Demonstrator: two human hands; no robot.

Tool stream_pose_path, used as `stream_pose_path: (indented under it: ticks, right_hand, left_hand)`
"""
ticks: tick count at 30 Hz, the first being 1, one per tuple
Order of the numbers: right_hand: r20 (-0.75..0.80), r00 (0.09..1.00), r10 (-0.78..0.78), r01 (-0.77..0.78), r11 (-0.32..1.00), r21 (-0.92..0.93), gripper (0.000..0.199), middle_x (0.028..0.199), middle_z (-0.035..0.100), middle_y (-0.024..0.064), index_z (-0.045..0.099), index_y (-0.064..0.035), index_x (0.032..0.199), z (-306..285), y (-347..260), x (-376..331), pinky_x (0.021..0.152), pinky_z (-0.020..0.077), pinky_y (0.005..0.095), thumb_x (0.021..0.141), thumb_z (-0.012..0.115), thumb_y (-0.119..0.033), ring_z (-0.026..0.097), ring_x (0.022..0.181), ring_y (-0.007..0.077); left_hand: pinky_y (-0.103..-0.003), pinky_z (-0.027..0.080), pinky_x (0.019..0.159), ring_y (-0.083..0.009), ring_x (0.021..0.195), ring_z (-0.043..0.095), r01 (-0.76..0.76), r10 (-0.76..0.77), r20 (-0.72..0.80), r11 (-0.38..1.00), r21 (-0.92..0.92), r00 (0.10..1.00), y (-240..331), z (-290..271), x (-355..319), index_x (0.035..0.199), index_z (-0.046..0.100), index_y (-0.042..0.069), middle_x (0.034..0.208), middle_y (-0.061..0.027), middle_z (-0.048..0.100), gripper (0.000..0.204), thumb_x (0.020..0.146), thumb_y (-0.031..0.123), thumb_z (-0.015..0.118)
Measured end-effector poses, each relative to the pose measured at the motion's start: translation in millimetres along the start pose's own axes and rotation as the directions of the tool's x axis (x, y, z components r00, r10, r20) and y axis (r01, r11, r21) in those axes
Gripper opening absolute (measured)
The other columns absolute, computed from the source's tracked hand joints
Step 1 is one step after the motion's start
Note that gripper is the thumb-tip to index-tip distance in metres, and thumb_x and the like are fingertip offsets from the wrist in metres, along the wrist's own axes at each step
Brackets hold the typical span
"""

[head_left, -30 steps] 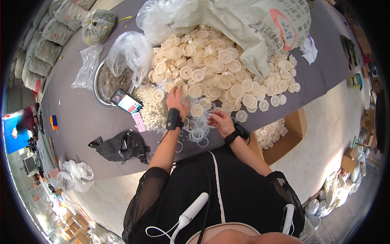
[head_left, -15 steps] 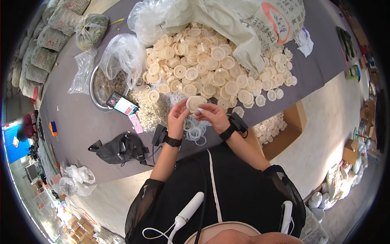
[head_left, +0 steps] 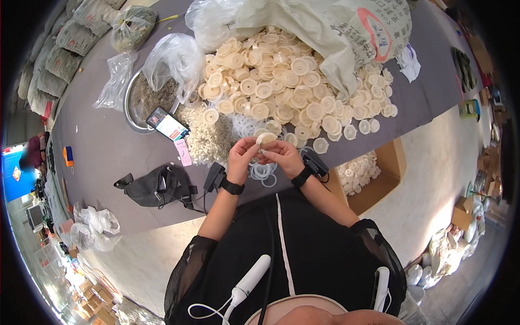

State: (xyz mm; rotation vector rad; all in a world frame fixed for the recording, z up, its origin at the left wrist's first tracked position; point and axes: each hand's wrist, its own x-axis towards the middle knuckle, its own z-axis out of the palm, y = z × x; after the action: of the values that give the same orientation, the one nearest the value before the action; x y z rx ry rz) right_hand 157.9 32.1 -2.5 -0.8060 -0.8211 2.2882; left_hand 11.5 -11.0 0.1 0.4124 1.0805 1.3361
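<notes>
Cream-coloured plastic disc (head_left: 266,139) sits just above the middle of the frame, pinched between both hands over the near edge of the grey table (head_left: 103,146). At the far left of the frame a small orange-and-blue object (head_left: 67,156) lies on the table, and below it, off the table's edge, crumpled clear bags (head_left: 92,226) lie on the floor. Further right, a black pouch with straps (head_left: 157,187) rests on the table in the lower left. Above it lie a phone with a lit screen (head_left: 167,124) and a round metal pan (head_left: 142,97) of greyish bits, partly draped by a clear plastic bag (head_left: 176,54). The left hand (head_left: 242,157), with a black band at its wrist, is curled closed, its fingertips gripping the disc's left side. Under the hands a scatter of thin clear rings (head_left: 262,172) lies on the table. The right hand (head_left: 282,156), also with a dark wristband, is likewise closed, fingers and thumb holding the disc's right side and touching the left hand. Across the upper middle spreads a big heap of matching cream discs (head_left: 287,92), spilling from a large white woven sack (head_left: 346,32) at the upper right. At the right, below the table's edge, an open cardboard box (head_left: 387,179) holds more discs.
</notes>
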Motion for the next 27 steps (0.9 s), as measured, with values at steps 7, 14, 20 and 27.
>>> stream_pose_path:
  ticks: [7, 14, 20, 27]
  right_hand:
    - [-0.040, 0.987, -0.158, 0.157, 0.987, -0.036, 0.019, 0.087, 0.060, 0.0142, 0.051, 0.0024, 0.098, 8.6, 9.5, -4.5, 0.070, 0.0497, 0.0300, 0.080, 0.051, -0.002, 0.060, 0.077, 0.0203]
    - [-0.075, 0.987, -0.144, 0.142, 0.989, -0.035, 0.019, 0.085, 0.060, 0.0146, 0.051, 0.0029, 0.097, 12.0, 8.2, -6.0, 0.067, 0.0500, 0.0283, 0.079, 0.051, -0.001, 0.060, 0.074, 0.0197]
    - [-0.096, 0.985, -0.146, 0.141, 0.988, -0.065, 0.019, 0.081, 0.060, 0.0125, 0.052, 0.0029, 0.096, 15.2, 10.9, -6.6, 0.063, 0.0497, 0.0250, 0.077, 0.055, -0.001, 0.060, 0.070, 0.0160]
    - [-0.180, 0.936, -0.301, 0.174, 0.844, -0.507, 0.034, 0.085, 0.057, 0.0055, 0.049, -0.0014, 0.099, 4.4, 15.5, -3.8, 0.068, 0.0447, 0.0205, 0.069, 0.065, -0.004, 0.055, 0.078, 0.0089]
  left_hand:
    - [-0.017, 0.043, 0.059, -0.0062, 0.066, 0.054, -0.212, 0.259, -0.190, 0.948, 0.237, 0.947, -4.1, -0.5, -7.6, 0.091, 0.054, -0.003, 0.079, -0.0043, 0.059, 0.016, 0.076, 0.001, 0.056]
    - [-0.017, 0.043, 0.058, -0.0057, 0.066, 0.055, -0.229, 0.277, -0.132, 0.928, 0.295, 0.952, 5.2, 4.2, -21.7, 0.088, 0.054, -0.004, 0.078, -0.0038, 0.059, 0.014, 0.075, 0.000, 0.056]
    - [-0.019, 0.044, 0.060, -0.0072, 0.066, 0.056, -0.223, 0.282, -0.091, 0.887, 0.404, 0.955, 4.8, -0.1, -26.7, 0.088, 0.055, -0.004, 0.077, -0.0049, 0.059, 0.015, 0.073, 0.000, 0.057]
    - [-0.019, 0.045, 0.061, -0.0075, 0.067, 0.056, -0.202, 0.254, -0.097, 0.906, 0.372, 0.962, 9.9, 2.7, -32.9, 0.088, 0.054, -0.004, 0.078, -0.0053, 0.059, 0.016, 0.073, 0.000, 0.057]
